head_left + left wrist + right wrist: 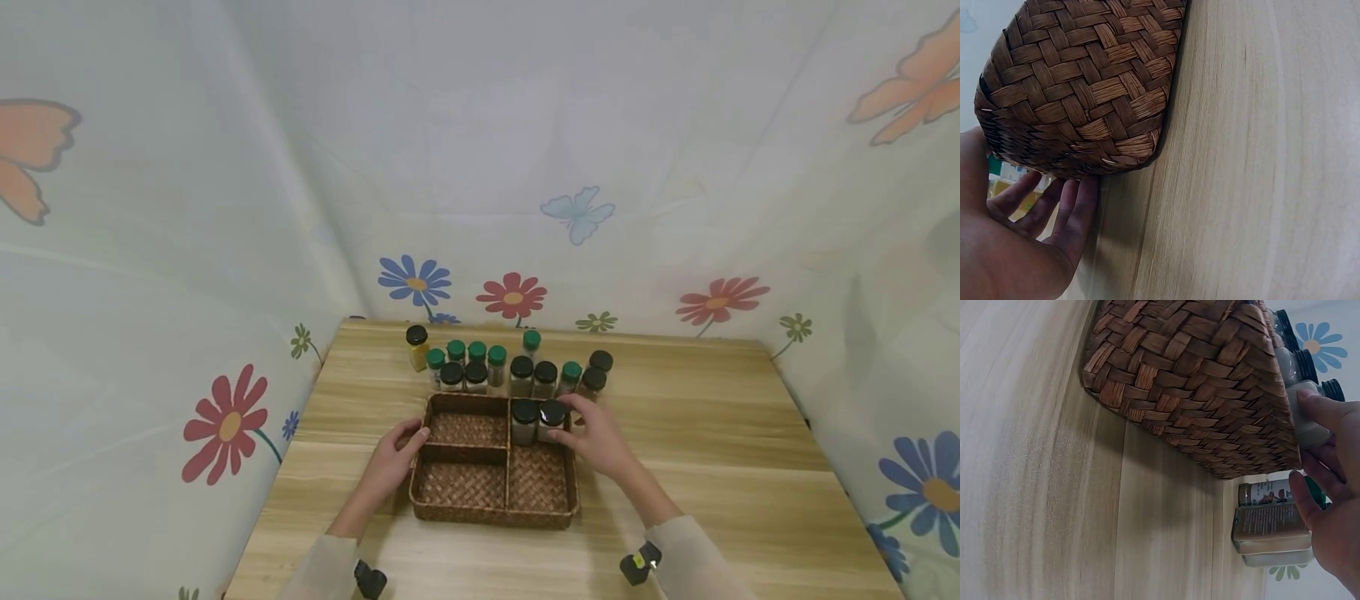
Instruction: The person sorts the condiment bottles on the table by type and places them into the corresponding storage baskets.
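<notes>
A brown woven basket (491,518) with three compartments stands on the table. My left hand (396,457) holds its left wall, with the thumb at the rim and the fingers against the outside, as the left wrist view (1019,244) shows. In the right compartment, two black-lidded jars stand side by side at the back. My right hand (600,437) pinches the right one, a black-lidded spice jar (552,417), between thumb and fingers. Its neighbour is another black-lidded jar (523,423). Pale contents show through the gripped jar (1310,425) in the right wrist view.
Behind the basket stand several green-capped bottles (497,367) and black-lidded jars (521,375). A yellow-filled jar (417,350) is at the far left of this group. Flower-printed cloth (480,208) hangs around the wooden table (712,450).
</notes>
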A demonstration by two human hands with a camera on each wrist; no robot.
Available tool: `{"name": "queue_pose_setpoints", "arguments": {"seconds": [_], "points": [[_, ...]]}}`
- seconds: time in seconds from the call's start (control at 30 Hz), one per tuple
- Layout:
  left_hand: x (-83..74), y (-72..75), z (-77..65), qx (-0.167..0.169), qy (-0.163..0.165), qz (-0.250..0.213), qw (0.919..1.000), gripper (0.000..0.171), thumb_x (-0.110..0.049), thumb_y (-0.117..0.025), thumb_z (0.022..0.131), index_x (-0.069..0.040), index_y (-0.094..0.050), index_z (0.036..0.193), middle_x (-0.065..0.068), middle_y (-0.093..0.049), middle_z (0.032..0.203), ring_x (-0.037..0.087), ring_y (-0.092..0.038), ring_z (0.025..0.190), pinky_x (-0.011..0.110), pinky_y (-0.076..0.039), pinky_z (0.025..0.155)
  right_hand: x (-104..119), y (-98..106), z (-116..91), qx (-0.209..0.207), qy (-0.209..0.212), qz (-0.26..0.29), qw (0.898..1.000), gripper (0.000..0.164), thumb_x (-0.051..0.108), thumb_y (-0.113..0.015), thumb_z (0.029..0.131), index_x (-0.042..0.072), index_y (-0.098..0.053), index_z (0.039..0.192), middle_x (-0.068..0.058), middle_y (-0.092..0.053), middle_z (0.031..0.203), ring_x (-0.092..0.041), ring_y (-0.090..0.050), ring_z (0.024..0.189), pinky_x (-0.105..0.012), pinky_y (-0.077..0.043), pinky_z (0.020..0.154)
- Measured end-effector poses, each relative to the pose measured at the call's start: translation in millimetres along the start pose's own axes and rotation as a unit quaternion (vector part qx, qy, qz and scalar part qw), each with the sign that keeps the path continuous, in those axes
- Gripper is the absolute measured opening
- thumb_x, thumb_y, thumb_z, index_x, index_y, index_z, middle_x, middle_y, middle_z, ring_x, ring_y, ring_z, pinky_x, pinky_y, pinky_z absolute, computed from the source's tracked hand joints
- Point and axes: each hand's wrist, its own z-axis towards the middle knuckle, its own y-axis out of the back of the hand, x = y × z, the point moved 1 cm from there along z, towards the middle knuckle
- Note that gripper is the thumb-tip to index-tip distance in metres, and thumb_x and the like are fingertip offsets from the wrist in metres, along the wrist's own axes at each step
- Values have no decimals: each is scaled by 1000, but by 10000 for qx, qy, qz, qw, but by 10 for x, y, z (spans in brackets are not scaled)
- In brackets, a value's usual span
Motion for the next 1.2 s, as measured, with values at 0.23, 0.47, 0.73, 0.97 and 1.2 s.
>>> {"name": "queue_pose_setpoints", "arguments": {"seconds": [0.23, 0.47, 0.73, 0.97, 1.2], "points": [[-4, 28, 9, -17, 43, 56, 10000, 63, -51, -65, 105, -10, -56, 151, 22, -57, 150, 42, -57, 135, 52, -59, 95, 23, -41, 25, -47, 83, -205, 9997, 53, 23, -89, 89, 5, -66, 133, -10, -72, 126, -28, -69, 111, -48, -61, 91], [-14, 32, 5, -9, 18, 72, 10000, 60, -49, -64, 106, -10, -56, 152, 21, -58, 149, 41, -58, 135, 50, -59, 95, 28, -82, 17, -180, 298, -204, 9992, 52, 17, -90, 87, 3, -67, 131, -13, -71, 124, -29, -67, 109, -50, -61, 89], [-9, 25, 7, 41, 20, 58, 10000, 68, -57, -65, 103, -10, -56, 152, 21, -58, 149, 40, -58, 135, 49, -59, 95, 10, -120, -6, -281, 327, -350, 9985, 55, 15, -92, 85, 5, -65, 132, -12, -69, 124, -28, -65, 110, -47, -60, 88], [22, 10, 28, 93, 5, 0, 10000, 69, -58, -64, 102, -11, -55, 152, 21, -58, 150, 40, -57, 136, 52, -58, 97, 15, -122, 2, -262, 559, -733, 9954, 54, 14, -92, 84, 4, -66, 130, -12, -70, 121, -26, -64, 108, -44, -60, 86], [21, 4, 38, 70, 31, 21, 10000, 62, -51, -64, 105, -11, -55, 152, 20, -59, 149, 40, -57, 136, 54, -57, 100, 12, -97, 52, -45, 588, -938, 9938, 52, 15, -93, 83, 3, -67, 126, -9, -69, 117, -26, -62, 103, -46, -57, 86]]}}
